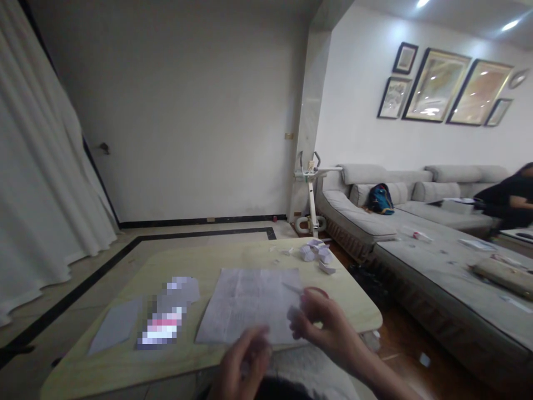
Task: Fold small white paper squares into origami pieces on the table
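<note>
A large creased sheet of paper [250, 303] lies spread on the pale table. Over its right side is my right hand [314, 319], fingers curled at red-handled scissors [316, 290]. The blades point left across the sheet, and the hand covers part of the handle. By the near edge of the paper, my left hand [245, 361] is half curled and smeared by motion. Whether anything sits between its fingers is hidden.
Cut paper pieces [316, 251] sit at the table's [166, 366] far right corner. A white sheet [116, 325] and a pixelated item [166, 316] lie on the left. Right of the table stand a grey sofa [433, 266] and a white exercise machine [311, 194]. A person [510, 194] sits far right.
</note>
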Tool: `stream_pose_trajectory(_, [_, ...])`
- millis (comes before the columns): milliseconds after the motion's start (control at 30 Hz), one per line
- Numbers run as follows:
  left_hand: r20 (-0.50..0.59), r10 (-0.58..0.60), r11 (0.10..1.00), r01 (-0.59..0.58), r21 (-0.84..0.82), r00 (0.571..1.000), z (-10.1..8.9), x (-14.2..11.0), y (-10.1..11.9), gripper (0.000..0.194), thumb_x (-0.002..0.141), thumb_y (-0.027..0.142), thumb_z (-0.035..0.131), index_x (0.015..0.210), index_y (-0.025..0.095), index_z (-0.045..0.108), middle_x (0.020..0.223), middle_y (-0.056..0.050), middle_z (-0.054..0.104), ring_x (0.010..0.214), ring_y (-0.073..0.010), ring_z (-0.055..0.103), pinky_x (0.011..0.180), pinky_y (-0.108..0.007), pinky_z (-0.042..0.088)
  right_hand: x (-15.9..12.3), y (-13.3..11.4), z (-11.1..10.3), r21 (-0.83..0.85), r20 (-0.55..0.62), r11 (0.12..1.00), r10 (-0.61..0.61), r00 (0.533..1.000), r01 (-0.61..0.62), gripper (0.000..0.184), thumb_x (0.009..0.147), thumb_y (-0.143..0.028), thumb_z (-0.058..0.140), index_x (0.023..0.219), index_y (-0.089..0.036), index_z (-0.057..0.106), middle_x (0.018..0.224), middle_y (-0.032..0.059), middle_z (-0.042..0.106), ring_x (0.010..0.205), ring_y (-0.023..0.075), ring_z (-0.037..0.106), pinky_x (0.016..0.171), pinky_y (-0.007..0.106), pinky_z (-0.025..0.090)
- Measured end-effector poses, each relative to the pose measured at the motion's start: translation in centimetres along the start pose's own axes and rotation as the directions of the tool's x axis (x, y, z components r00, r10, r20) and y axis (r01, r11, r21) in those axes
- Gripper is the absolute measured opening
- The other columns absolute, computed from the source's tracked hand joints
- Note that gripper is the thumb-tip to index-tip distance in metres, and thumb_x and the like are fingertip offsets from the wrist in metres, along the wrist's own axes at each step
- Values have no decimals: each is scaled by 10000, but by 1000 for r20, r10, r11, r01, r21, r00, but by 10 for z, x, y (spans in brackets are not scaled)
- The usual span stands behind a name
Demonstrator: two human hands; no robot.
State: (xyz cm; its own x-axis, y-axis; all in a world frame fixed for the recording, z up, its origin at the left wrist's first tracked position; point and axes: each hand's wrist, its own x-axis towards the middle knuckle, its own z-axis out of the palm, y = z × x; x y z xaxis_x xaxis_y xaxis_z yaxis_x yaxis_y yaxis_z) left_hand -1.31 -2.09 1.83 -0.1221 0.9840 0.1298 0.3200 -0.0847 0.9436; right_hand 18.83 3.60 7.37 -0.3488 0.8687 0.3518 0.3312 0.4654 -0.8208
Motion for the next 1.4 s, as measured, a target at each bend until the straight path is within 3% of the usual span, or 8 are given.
stream_pose_trajectory(133, [-55, 240, 963, -245, -116, 969, 7, 35, 16, 396, 896, 420, 539, 1211, 198, 629, 1034, -83, 727, 923, -210, 689, 822, -291, 548, 15, -10, 12, -159, -7, 986, -56, 998, 54, 173, 802, -166, 637, 644, -172, 566, 587, -10, 608, 564, 119, 561, 528, 201, 432])
stream_pose_trajectory(267, [39, 382, 922, -379, -80, 923, -4, 57, 29, 238, 881, 381, 576, 877, 185, 710, 824, -48, 727, 786, -193, 683, 722, -263, 549, 22, -17, 22, -170, 55, 981, -87, 995, 95, 86, 770, -110, 645, 718, -171, 613, 644, -22, 626, 583, 108, 554, 538, 189, 417])
stream_pose_trajectory(467, [24, 329, 939, -325, -110, 944, -16, 62, 24, 252, 853, 392, 598, 835, 169, 712, 726, -42, 727, 674, -183, 685, 628, -251, 555, 27, -13, 34, -67, -46, 989, -134, 990, 131, 145, 843, -214, 620, 711, -172, 576, 639, -19, 586, 604, 118, 529, 577, 222, 426])
stream_pose_trajectory(567, [9, 323, 942, -320, -98, 946, -12, 62, 22, 277, 858, 387, 577, 735, 167, 692, 611, -24, 691, 589, -168, 661, 562, -235, 539, 30, -8, 40, -1, -45, 995, -99, 994, 99, 182, 871, -291, 609, 741, -164, 602, 670, 0, 601, 627, 132, 541, 587, 237, 435])
stream_pose_trajectory(733, [-98, 264, 953, -276, -128, 959, 3, 58, 19, 249, 873, 379, 574, 779, 171, 675, 620, -7, 686, 580, -151, 656, 562, -222, 533, 31, -2, 47, 126, -130, 992, 6, 991, 11, 215, 877, -334, 610, 754, -158, 627, 682, 12, 630, 642, 144, 577, 606, 250, 454])
stream_pose_trajectory(933, [83, 278, 955, -265, -135, 957, 15, 49, 18, 257, 900, 360, 566, 780, 162, 678, 634, -11, 676, 609, -147, 656, 578, -213, 520, 14, 0, 47, 258, -188, 966, 77, 979, -27, 249, 876, -334, 602, 696, -161, 604, 654, 15, 622, 624, 147, 578, 596, 254, 460])
stream_pose_trajectory(1133, [167, 329, 943, -312, -118, 930, 25, 50, 16, 256, 913, 359, 556, 827, 168, 702, 641, -16, 684, 585, -151, 647, 572, -226, 515, 0, -2, 39, 140, -272, 989, 87, 958, -50, 263, 875, -325, 574, 668, -167, 613, 660, 27, 622, 639, 157, 553, 620, 276, 445])
stream_pose_trajectory(1400, [150, 310, 949, -315, 13, 939, 15, 38, 14, 298, 907, 409, 556, 770, 169, 669, 662, -17, 667, 646, -165, 626, 616, -239, 486, -2, -2, 54, 262, -310, 965, 111, 944, -27, 271, 865, -365, 593, 669, -178, 578, 636, 1, 579, 631, 149, 529, 602, 259, 427])
